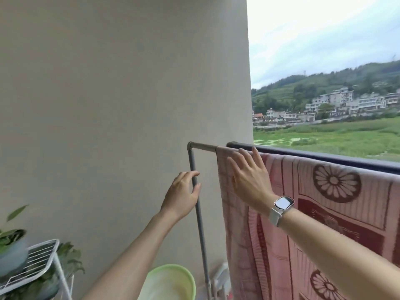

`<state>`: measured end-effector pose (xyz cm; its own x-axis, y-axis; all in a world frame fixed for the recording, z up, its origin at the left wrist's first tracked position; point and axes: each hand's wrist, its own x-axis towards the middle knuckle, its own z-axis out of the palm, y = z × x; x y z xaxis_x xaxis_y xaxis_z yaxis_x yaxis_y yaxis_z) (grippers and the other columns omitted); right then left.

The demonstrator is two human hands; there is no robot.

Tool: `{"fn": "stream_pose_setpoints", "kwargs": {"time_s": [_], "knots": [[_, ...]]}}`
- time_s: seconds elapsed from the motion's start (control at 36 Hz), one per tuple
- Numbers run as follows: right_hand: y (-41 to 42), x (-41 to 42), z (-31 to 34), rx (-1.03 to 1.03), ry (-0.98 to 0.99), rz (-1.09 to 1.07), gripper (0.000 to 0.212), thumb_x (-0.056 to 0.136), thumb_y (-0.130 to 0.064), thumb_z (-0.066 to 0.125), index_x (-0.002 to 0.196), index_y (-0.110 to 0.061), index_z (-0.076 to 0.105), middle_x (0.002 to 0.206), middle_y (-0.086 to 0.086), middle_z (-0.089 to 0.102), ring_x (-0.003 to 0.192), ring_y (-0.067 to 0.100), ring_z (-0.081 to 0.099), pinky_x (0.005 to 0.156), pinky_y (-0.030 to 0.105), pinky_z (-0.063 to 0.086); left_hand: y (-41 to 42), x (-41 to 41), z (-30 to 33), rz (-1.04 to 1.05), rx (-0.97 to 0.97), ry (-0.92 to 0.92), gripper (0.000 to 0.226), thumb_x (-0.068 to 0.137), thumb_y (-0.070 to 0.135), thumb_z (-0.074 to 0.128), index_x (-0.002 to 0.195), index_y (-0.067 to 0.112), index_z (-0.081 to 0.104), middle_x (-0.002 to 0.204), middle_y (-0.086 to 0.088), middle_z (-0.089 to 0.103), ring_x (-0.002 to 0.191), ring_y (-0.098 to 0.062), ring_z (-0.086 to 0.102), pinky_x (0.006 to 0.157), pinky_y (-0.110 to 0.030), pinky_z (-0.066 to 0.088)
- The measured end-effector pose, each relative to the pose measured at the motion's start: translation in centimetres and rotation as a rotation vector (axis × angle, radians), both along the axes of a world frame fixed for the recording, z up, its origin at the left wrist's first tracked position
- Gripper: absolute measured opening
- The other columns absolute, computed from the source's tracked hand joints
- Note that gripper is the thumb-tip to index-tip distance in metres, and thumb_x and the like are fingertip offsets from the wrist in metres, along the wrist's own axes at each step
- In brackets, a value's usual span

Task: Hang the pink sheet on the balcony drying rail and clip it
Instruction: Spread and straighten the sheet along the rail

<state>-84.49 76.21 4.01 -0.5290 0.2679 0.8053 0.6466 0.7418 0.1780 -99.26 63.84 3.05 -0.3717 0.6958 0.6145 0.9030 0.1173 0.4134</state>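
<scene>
The pink sheet [307, 213], patterned with dark red flowers, hangs draped over the grey drying rail [203, 146] and runs off to the right. My right hand [249, 176], with a white watch on its wrist, lies flat on the sheet near its left edge, fingers straight and reaching up to the rail. My left hand [180, 194] hovers beside the rack's upright grey post [199, 217], fingers loosely spread and holding nothing. No clip is in view.
A dark balcony railing [313, 155] runs just behind the drying rail. A plain wall [119, 105] fills the left. Below stand a green basin [168, 282], a white wire shelf [43, 254] and potted plants [10, 245].
</scene>
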Motion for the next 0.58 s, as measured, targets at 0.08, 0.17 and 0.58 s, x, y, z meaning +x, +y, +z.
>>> {"fn": "stream_pose_setpoints", "kwargs": {"time_s": [0.08,0.17,0.58], "knots": [[1.8,-3.3,0.5,0.005,-0.035,-0.087,0.038,0.073,-0.007,0.055,0.110,-0.003,0.058,0.106,0.013,0.060,0.103,0.034,0.056,0.102,0.048,0.036,3.1,-3.6,0.0,-0.027,0.021,0.010,0.031,0.091,0.020,0.051,0.122,0.015,0.053,0.123,-0.003,0.054,0.116,-0.017,0.049,0.097,-0.026,0.036],[3.4,-5.9,1.1,-0.013,-0.055,-0.222,0.024,0.067,-0.010,0.061,0.091,-0.007,0.062,0.084,0.008,0.061,0.078,0.028,0.058,0.072,0.038,0.047,7.1,-6.5,0.0,-0.084,0.044,0.039,0.031,0.091,0.020,0.051,0.121,0.016,0.054,0.122,-0.002,0.054,0.115,-0.018,0.049,0.097,-0.029,0.039],[8.1,-14.0,5.0,-0.225,0.086,-0.460,0.011,0.086,-0.003,0.047,0.090,-0.009,0.054,0.096,0.005,0.056,0.092,0.021,0.049,0.073,0.028,0.037,24.2,-16.7,2.1,-0.720,0.175,0.297,0.051,0.082,0.051,0.049,0.128,0.028,0.050,0.130,0.008,0.054,0.125,-0.013,0.045,0.109,-0.056,0.021]]}}
